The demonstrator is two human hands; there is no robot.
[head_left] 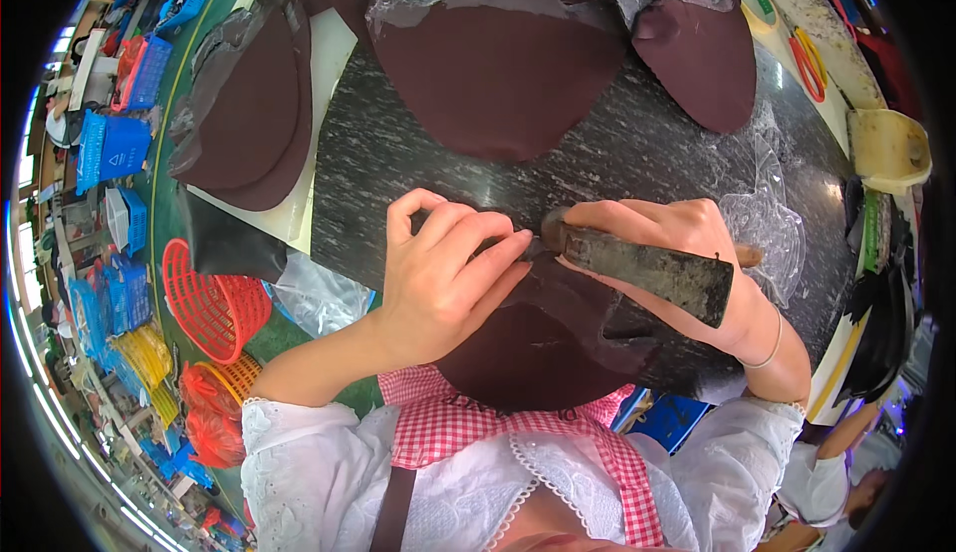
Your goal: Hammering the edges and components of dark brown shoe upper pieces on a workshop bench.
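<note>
A hammer with a worn metal head (657,271) and a wooden handle end showing by my wrist is gripped in my right hand (677,228). Its round face is close to the fingertips of my left hand (448,263). Those fingers are bent and pinch the edge of a dark maroon leather piece (538,353). The leather lies at the near edge of the dark speckled slab (398,164) and hangs over toward my apron. Exactly where the fingertips meet the leather is partly hidden.
More maroon leather pieces lie at the far side (498,74), far right (697,64) and left (249,124). Crumpled clear film (762,223) lies on the right. Beyond stand a cream plastic container (889,149) and, lower left, a red basket (214,298). Another person (827,482) is at lower right.
</note>
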